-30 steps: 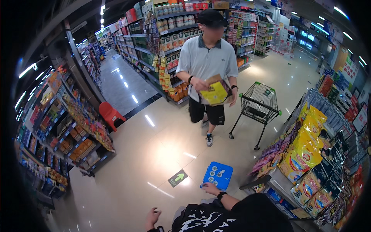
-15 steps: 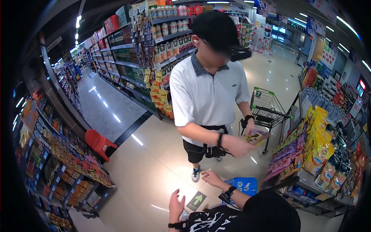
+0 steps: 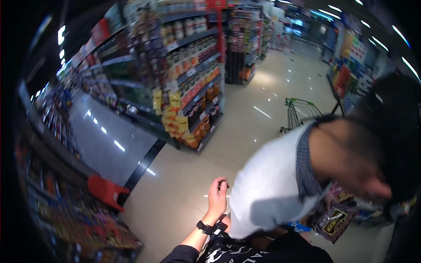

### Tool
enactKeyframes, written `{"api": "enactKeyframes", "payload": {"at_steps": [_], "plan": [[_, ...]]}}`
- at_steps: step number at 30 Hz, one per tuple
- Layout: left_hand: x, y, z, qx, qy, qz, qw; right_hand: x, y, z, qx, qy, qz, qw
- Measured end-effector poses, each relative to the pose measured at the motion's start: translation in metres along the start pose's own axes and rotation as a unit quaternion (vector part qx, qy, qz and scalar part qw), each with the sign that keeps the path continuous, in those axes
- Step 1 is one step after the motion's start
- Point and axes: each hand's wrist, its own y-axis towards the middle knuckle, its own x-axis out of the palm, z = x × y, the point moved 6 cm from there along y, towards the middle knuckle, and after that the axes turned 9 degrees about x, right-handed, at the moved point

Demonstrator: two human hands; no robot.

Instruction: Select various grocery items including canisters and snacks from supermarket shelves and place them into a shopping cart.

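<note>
My left hand is raised over the floor, with a black band on its wrist. Its fingers are loosely bent with the thumb apart, and I see nothing held in them. Just right of it, a person in a white polo shirt and a dark cap leans across in front of me. Low at the right, beside that person's hand, is a dark purple snack bag with a yellow-edged label. My right hand does not show; the person's body covers that side. Part of a blue plastic thing peeks out below the shirt.
A shelf of jars and bottles stands ahead, with yellow packets hanging at its corner. At the left are a red plastic seat and a blurred goods rack. A shopping cart stands farther off, beyond the person.
The person has come much closer, bending down to the right with the snack bag lowered. My right hand has gone out of sight. My view has shifted and blurred; my left hand is still raised.
</note>
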Motion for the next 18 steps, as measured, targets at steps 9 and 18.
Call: {"api": "enactKeyframes", "payload": {"at_steps": [9, 18], "plan": [[0.01, 0.02, -0.196, 0.03, 0.256, -0.662, 0.704, -0.091, 0.017, 0.044, 0.185, 0.123, 0.358, 0.907], [0.054, 0.176, -0.35, 0.022, 0.249, -0.713, 0.655, -0.159, 0.02, 0.144, 0.348, 0.125, 0.502, 0.782]]}}
